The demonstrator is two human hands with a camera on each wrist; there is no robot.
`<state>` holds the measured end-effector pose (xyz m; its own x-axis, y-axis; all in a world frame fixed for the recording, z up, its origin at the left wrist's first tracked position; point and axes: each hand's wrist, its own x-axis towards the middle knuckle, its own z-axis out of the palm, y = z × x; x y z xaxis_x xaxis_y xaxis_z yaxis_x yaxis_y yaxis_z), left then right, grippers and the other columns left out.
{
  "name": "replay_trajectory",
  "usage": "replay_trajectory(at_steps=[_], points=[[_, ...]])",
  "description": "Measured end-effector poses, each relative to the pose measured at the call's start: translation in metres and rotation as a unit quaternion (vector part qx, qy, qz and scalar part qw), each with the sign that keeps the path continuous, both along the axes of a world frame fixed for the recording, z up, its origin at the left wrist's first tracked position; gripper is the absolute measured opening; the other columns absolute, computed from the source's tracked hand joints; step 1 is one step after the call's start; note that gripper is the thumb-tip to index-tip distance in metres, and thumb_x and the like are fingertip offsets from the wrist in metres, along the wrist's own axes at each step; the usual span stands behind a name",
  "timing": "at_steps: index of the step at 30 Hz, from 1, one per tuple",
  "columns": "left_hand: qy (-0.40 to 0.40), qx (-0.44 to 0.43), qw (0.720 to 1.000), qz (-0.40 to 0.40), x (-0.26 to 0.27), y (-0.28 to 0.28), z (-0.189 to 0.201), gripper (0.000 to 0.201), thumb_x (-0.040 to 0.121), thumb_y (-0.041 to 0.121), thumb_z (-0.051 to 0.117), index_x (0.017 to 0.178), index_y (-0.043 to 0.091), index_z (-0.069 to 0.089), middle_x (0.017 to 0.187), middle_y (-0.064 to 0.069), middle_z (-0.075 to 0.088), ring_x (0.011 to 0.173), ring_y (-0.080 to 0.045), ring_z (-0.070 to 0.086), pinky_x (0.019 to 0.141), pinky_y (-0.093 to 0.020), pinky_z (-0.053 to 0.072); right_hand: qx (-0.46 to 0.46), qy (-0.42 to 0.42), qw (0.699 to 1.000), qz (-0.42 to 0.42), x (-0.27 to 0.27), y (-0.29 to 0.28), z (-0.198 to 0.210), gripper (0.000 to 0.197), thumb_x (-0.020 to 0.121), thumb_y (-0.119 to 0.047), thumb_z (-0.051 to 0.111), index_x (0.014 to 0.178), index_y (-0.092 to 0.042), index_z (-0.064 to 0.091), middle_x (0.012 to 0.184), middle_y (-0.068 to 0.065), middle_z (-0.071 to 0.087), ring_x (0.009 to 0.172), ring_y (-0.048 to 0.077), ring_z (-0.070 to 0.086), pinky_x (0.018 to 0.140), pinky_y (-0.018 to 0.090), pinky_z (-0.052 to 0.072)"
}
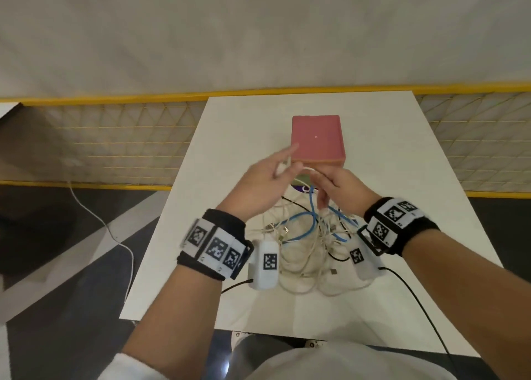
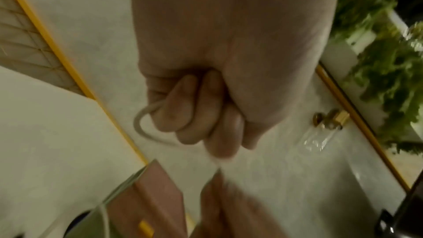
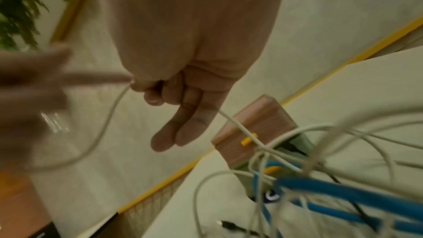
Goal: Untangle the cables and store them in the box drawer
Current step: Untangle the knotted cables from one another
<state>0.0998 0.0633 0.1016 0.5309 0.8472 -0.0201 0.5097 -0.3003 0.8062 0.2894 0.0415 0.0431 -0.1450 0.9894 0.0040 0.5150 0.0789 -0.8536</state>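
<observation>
the left hand (image 1: 260,182) is raised above the white table (image 1: 431,207), fingers curled round a loop of white cable (image 2: 146,120); the left wrist view shows that loop clenched in the fist. the same cable runs across to the right hand (image 1: 342,188), which pinches it between thumb and forefinger while the other fingers (image 3: 181,126) hang straighter. below and between the wrists lies the tangle (image 1: 310,236) of white, blue and black cables, still knotted, resting on the table. just beyond the hands stands the pink box (image 1: 317,138), its lower drawer apparently pulled open towards the pile, though the hands hide most of it.

risks, as i judge them: the held cable still feeds into a knot, so pulling it taut could cinch that knot tighter. lifting hard could drag the whole pile, or snag the box and shift it. a plug end might also catch on another loop.
</observation>
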Motion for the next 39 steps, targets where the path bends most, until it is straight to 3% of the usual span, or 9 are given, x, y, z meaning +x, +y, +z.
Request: replay_trajectory(at_steps=[4,10,13,16,20,28,32,35,39], points=[[0.030,-0.054,0.997,0.046,0.023,0.000,-0.020,0.039,0.100,0.050,0.037,0.114,0.019,0.056,0.059,0.007,0.056,0.053,-0.009,0.053,0.061,-0.027,0.043,0.029,0.002,0.999,0.019,-0.001,0.008,0.011,0.026,0.101,-0.020,0.038,0.105,-0.005,0.059,0.058,0.000,0.060,0.047,0.010,0.062,0.054,0.027,0.053],[-0.246,0.004,0.936,0.251,0.004,0.035,0.011,0.026,0.102,0.035,0.042,0.083,0.021,0.054,0.049,0.013,0.046,0.043,-0.003,0.038,0.052,-0.020,0.033,-0.016,0.012,1.000,-0.018,0.018,0.001,-0.012,0.031,0.102,-0.026,0.032,0.100,-0.003,0.052,0.061,0.003,0.050,0.050,0.018,0.064,0.057,0.041,0.054],[-0.139,0.106,0.953,0.246,-0.005,0.043,0.010,0.017,0.102,0.026,0.043,0.106,0.023,0.059,0.057,0.005,0.054,0.046,-0.006,0.049,0.055,-0.026,0.037,-0.020,0.002,0.999,-0.027,0.020,0.001,-0.016,0.033,0.102,-0.029,0.032,0.093,-0.002,0.049,0.059,0.000,0.048,0.052,0.027,0.065,0.052,0.035,0.051],[0.017,0.177,0.977,0.118,0.008,0.027,-0.007,0.047,0.102,0.032,0.040,0.145,0.046,0.028,0.065,-0.002,0.064,0.057,-0.016,0.063,0.061,-0.028,0.049,-0.011,-0.024,1.000,-0.016,0.016,0.004,-0.009,0.029,0.101,-0.032,0.034,0.086,-0.016,0.053,0.053,0.004,0.057,0.045,0.015,0.060,0.051,0.027,0.049],[0.122,0.132,0.984,-0.018,0.035,0.005,-0.028,0.038,0.099,0.053,0.034,0.125,0.028,0.047,0.062,0.000,0.061,0.057,-0.020,0.059,0.063,-0.036,0.052,0.019,-0.072,0.997,0.033,0.005,0.002,0.006,0.030,0.101,-0.022,0.035,0.080,-0.039,0.049,0.049,-0.008,0.056,0.044,0.014,0.059,0.050,0.024,0.048],[-0.086,0.207,0.959,0.174,-0.001,0.038,0.017,0.037,0.102,0.040,0.039,0.081,0.013,0.051,0.056,-0.004,0.046,0.056,-0.028,0.046,0.059,-0.037,0.040,-0.006,-0.048,0.999,-0.021,0.024,-0.007,-0.019,0.029,0.101,-0.036,0.031,0.094,-0.019,0.054,0.054,0.017,0.060,0.048,0.028,0.059,0.054,0.025,0.046],[-0.035,0.211,0.957,0.195,-0.011,0.044,0.005,0.016,0.103,0.030,0.041,0.108,0.023,0.054,0.061,-0.008,0.059,0.057,-0.027,0.057,0.063,-0.043,0.052,0.007,-0.065,0.997,-0.038,0.023,-0.005,-0.015,0.035,0.101,-0.034,0.032,0.091,-0.007,0.051,0.055,0.017,0.056,0.046,0.015,0.053,0.059,0.030,0.047],[0.073,0.173,0.979,0.085,0.005,0.024,-0.014,0.048,0.102,0.037,0.038,0.146,0.047,0.023,0.066,-0.004,0.067,0.062,-0.020,0.064,0.065,-0.034,0.053,0.014,-0.086,0.996,-0.013,0.016,-0.004,-0.005,0.035,0.102,-0.031,0.033,0.092,-0.004,0.053,0.052,-0.001,0.046,0.043,0.006,0.048,0.058,0.030,0.048],[0.124,0.111,0.986,-0.030,0.028,0.004,-0.034,0.036,0.099,0.052,0.036,0.115,0.025,0.054,0.057,0.002,0.059,0.056,-0.016,0.058,0.065,-0.035,0.051,0.052,-0.101,0.993,0.028,0.007,-0.008,0.002,0.027,0.101,-0.025,0.036,0.106,-0.014,0.060,0.055,-0.011,0.043,0.048,0.005,0.047,0.057,0.028,0.045]])
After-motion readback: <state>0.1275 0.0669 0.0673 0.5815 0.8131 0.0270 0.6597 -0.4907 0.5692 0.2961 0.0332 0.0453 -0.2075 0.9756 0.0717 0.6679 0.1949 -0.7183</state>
